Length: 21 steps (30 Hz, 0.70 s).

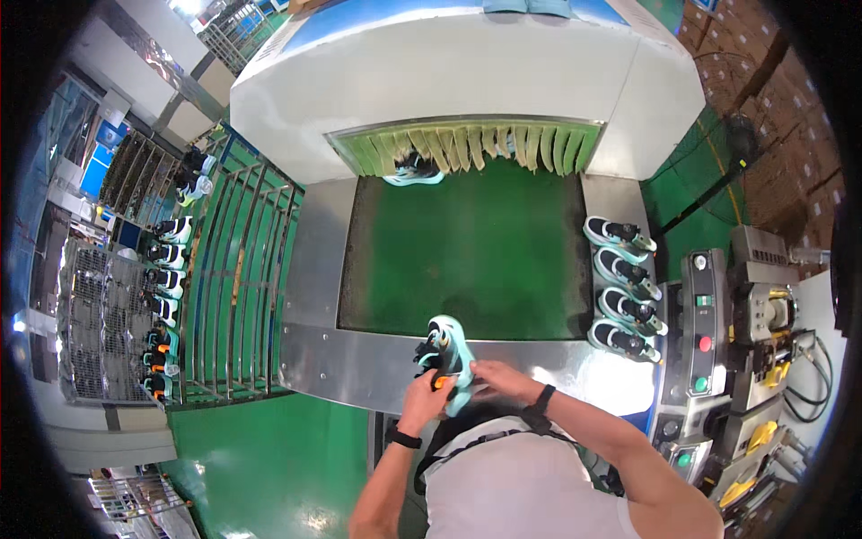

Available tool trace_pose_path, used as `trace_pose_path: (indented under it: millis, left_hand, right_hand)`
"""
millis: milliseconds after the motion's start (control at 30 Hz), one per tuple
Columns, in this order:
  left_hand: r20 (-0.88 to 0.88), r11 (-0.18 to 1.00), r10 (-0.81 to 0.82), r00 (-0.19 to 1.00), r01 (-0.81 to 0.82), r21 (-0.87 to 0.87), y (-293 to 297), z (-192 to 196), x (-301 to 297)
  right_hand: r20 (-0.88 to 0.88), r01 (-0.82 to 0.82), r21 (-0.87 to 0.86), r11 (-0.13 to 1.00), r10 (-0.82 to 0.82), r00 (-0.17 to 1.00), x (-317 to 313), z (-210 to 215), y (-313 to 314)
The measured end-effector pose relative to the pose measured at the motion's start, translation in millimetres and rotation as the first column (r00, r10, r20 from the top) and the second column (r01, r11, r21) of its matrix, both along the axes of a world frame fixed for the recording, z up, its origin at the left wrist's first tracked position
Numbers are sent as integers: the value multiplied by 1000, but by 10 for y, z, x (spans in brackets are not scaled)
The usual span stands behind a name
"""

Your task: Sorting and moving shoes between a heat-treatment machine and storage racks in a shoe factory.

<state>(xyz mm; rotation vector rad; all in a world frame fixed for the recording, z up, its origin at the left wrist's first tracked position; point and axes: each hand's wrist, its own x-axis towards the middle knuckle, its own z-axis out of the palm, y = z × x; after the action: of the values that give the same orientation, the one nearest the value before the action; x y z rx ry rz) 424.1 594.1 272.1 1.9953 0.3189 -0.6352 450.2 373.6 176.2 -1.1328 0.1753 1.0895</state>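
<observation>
A black sneaker with a mint-green sole point(461, 344) is tilted on its side above the near metal edge of the conveyor. My left hand point(425, 401) grips it by the heel end, where an orange patch shows beside the fingers. On the sole side, the fingertips of my right hand point(505, 381) press against the sneaker's edge; the far fingers are partly hidden. The toe points away from me, toward the green conveyor belt point(467, 251). Another mint-soled sneaker point(416, 172) lies on the belt at the far opening, partly under the strip curtain.
Several sneakers point(628, 278) stand in a row on the metal ledge right of the belt. A control panel point(703, 323) with buttons is beyond them. At the left, a metal rack point(238, 278) stands near more sneakers point(165, 284). A yellowish strip curtain point(467, 146) hangs across the machine's opening.
</observation>
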Motion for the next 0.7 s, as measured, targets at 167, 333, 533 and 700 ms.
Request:
trace_pose_path:
  millis: [167, 333, 533, 700]
  left_hand:
    - [393, 775, -142, 909, -145, 615, 462, -407, -248]
    - [452, 691, -107, 886, -261, 674, 743, -588, -374]
    - [47, 736, -13, 999, -22, 676, 944, -1462, -470]
    - [17, 766, 43, 999, -44, 642, 986, -1364, -321]
  right_hand:
    - [182, 26, -207, 978, 12, 983, 209, 60, -48]
    - [157, 167, -325, 931, -121, 980, 244, -98, -550]
    - [156, 172, -433, 885, -115, 981, 623, -167, -672]
    - [554, 319, -543, 777, 46, 831, 1868, -144, -711]
